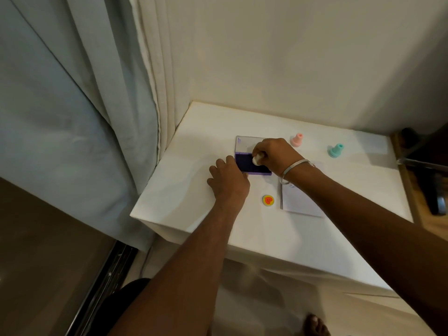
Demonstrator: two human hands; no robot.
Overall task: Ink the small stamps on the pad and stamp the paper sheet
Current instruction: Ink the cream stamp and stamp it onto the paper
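Over the ink pad (252,163) a small pale stamp (257,160) is pinched in the right hand (276,155); pad steadied by flat left hand (229,181). Paper sheet (299,202) lies near, right. Risk: tilted stamp is inked unevenly, print smudged.

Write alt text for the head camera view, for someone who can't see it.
A person's right hand presses a small pale stamp onto an open purple ink pad while the left hand steadies the pad on a white table. A paper sheet, a yellow cap, and pink and teal stamps sit nearby.
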